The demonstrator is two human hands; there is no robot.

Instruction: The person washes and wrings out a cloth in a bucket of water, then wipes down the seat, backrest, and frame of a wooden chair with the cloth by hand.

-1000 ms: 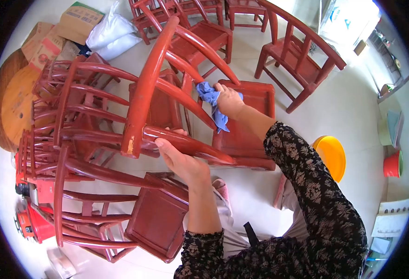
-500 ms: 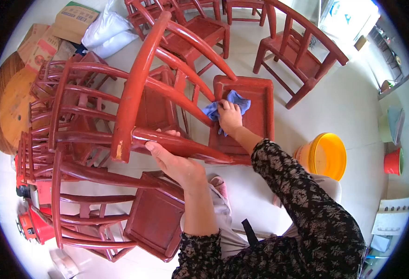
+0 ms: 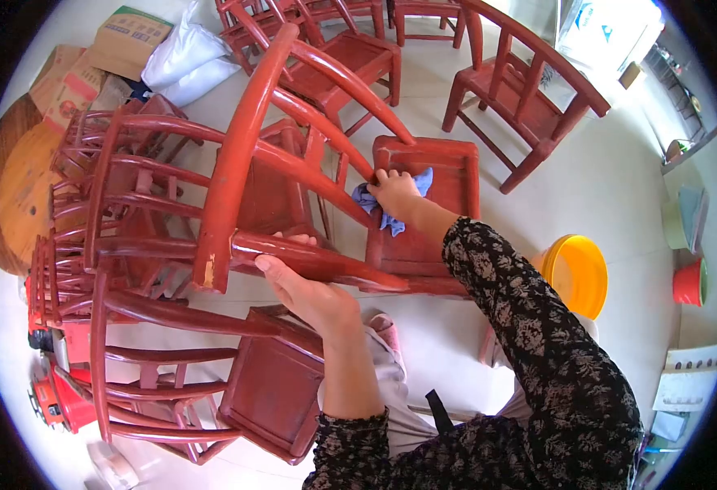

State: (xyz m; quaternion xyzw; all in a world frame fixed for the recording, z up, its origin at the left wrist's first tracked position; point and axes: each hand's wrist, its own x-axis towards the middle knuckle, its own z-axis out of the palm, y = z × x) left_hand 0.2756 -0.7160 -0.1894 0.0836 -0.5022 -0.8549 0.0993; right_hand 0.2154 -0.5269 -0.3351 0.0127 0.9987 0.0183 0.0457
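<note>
While the right grip clutches a blue cloth at the seat of a red chair, the left grip curls around that chair's post. Other red chairs and a yellow bucket stand nearby.

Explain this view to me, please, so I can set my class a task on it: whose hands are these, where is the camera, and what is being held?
There is no machine here. These are a person's own bare hands, seen by one camera worn on the head, looking forward and down. The left hand grips the back of a glossy red wooden chair. The right hand holds a crumpled blue cloth at that chair's seat, near its back. Around it, on a pale tiled floor, stand other red wooden chairs and, to the right, a round yellow bucket.
</note>
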